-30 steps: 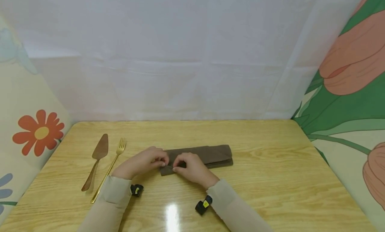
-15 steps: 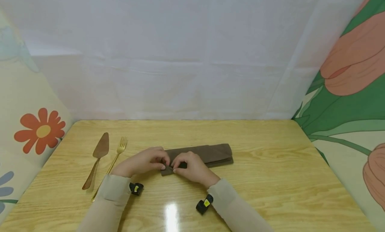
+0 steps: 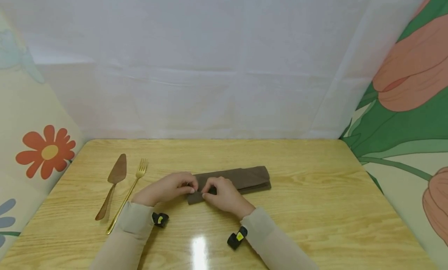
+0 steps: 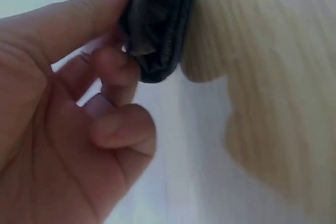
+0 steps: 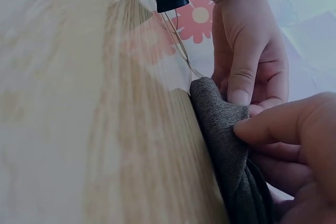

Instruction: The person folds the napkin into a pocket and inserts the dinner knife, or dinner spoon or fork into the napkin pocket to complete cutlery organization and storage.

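Observation:
A dark brown cloth napkin (image 3: 246,178), folded into a long strip, lies across the middle of the wooden table. My left hand (image 3: 170,188) pinches its near edge close to the left end, thumb toward me. A short gap to the right, my right hand (image 3: 224,195) pinches the same edge between thumb and index finger. Seen from the right wrist, the napkin's edge (image 5: 212,114) is rolled thick and both thumbs press on it. In the left wrist view the layered end of the napkin (image 4: 160,30) shows beside the left hand's curled fingers (image 4: 126,129).
Left of the hands, a copper-coloured cake server (image 3: 117,171) lies on the table (image 3: 315,208). Beside it is a gold fork (image 3: 134,180), its handle close to the left sleeve (image 3: 131,223). A white cloth backdrop (image 3: 224,68) stands behind the table.
The small fold raised between the fingertips half a second ago now lies flatter. My left hand has shifted slightly right; both hands stay on the napkin's near edge.

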`<state>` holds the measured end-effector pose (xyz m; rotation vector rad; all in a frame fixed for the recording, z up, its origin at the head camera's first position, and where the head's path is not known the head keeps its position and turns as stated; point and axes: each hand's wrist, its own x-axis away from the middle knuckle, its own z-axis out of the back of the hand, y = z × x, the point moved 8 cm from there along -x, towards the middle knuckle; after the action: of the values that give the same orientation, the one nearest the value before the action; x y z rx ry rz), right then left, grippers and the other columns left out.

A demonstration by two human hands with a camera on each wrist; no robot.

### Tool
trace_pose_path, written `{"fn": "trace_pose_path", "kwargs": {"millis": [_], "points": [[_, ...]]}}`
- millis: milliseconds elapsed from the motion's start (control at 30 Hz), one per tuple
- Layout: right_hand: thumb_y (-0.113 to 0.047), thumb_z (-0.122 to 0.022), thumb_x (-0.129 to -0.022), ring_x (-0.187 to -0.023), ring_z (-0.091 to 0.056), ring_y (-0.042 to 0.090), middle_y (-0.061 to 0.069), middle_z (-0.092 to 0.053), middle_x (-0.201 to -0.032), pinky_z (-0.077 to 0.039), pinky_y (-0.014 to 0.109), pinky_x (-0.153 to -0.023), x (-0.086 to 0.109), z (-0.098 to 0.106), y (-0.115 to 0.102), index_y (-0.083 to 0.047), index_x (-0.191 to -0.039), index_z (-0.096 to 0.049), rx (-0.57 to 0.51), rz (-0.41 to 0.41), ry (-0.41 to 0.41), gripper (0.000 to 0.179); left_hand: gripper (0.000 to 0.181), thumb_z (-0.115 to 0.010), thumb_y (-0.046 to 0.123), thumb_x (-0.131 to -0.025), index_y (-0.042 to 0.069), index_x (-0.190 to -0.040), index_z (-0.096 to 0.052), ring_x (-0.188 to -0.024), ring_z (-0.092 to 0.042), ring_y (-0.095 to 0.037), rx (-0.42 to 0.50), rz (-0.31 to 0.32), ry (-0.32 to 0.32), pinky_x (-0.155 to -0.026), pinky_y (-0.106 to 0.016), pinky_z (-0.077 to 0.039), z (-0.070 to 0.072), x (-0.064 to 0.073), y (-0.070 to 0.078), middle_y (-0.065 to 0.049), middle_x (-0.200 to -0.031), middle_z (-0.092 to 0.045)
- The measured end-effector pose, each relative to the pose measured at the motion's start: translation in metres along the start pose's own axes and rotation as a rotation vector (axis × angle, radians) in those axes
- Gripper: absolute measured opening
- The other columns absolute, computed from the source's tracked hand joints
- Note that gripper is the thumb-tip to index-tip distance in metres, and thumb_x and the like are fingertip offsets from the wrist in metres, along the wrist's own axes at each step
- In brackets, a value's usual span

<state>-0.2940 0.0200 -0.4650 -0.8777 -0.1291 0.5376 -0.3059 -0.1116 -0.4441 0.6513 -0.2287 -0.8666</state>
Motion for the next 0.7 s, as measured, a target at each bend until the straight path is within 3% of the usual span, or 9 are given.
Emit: {"fn": "trace_pose_path", "kwargs": {"millis": [33, 333, 500, 700], "points": [[-0.013, -0.070, -0.096, -0.096, -0.058, 0.012, -0.007, -0.070, -0.096, -0.047, 0.041, -0.093, 0.000, 0.000, 0.000, -0.019, -0.093, -0.071, -0.007, -0.005, 0.004, 0.007, 0.015, -0.059, 0.007, -0.102, 0.018, -0.098, -0.067, -0.088, -0.054, -0.007, 0.001, 0.006, -0.003, -0.079, -0.032, -0.050, -0.001, 0.000, -0.001, 0.008, -0.099, -0.061], [-0.012, -0.070, -0.095, -0.103, -0.051, 0.017, -0.008, -0.065, -0.092, -0.032, 0.058, -0.109, -0.001, 0.000, 0.003, -0.020, -0.087, -0.070, -0.014, -0.036, 0.040, 0.011, 0.016, -0.057, 0.005, -0.103, 0.014, -0.100, -0.070, -0.089, -0.056, -0.010, -0.068, -0.006, -0.016, -0.080, -0.034, -0.052, -0.002, -0.005, 0.008, 0.003, -0.098, -0.061], [-0.012, -0.071, -0.094, -0.106, -0.049, 0.020, -0.007, -0.062, -0.092, -0.040, 0.047, -0.100, -0.001, 0.002, 0.004, -0.019, -0.085, -0.071, 0.006, -0.041, 0.057, 0.012, 0.016, -0.057, 0.002, -0.102, 0.011, -0.099, -0.070, -0.089, -0.057, -0.012, -0.138, -0.045, -0.004, -0.079, -0.034, -0.052, -0.003, -0.009, 0.012, 0.002, -0.098, -0.061], [-0.012, -0.073, -0.092, -0.099, -0.049, 0.015, -0.009, -0.061, -0.090, -0.043, 0.034, -0.089, -0.002, 0.001, 0.006, -0.020, -0.083, -0.072, 0.007, -0.029, 0.067, 0.011, 0.005, -0.068, 0.011, -0.097, 0.016, -0.099, -0.069, -0.084, -0.052, -0.008, -0.018, -0.003, -0.007, -0.075, -0.030, -0.049, -0.004, -0.003, 0.001, 0.006, -0.096, -0.058]]}}
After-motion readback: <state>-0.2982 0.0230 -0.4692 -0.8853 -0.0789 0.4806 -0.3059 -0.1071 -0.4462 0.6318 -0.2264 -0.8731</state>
